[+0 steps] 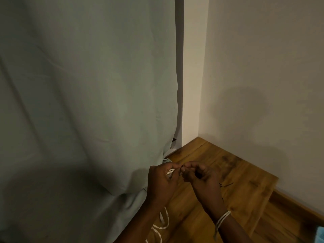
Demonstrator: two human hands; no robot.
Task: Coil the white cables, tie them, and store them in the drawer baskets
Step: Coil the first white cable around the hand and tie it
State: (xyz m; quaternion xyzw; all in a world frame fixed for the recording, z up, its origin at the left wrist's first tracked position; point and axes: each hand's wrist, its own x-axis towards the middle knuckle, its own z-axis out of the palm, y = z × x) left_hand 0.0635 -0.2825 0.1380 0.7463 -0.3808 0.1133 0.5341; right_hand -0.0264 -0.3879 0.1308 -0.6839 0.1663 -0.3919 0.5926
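Note:
My left hand (162,183) is closed around a small bundle of white cable (170,172), whose coils show between thumb and fingers. My right hand (201,181) meets it fingertip to fingertip and pinches a thin dark tie (182,167); a loose dark end (227,185) of it trails past the right hand. More white cable (164,223) hangs below my left forearm toward the floor. A pale string band sits on my right wrist (222,219). No drawer or basket is in view.
A large grey-green curtain (87,102) fills the left side and reaches the floor. A white wall (263,76) forms a corner on the right. Wooden floor (236,181) lies beneath my hands, with a skirting board along the wall. A blue object (320,235) shows at the bottom right edge.

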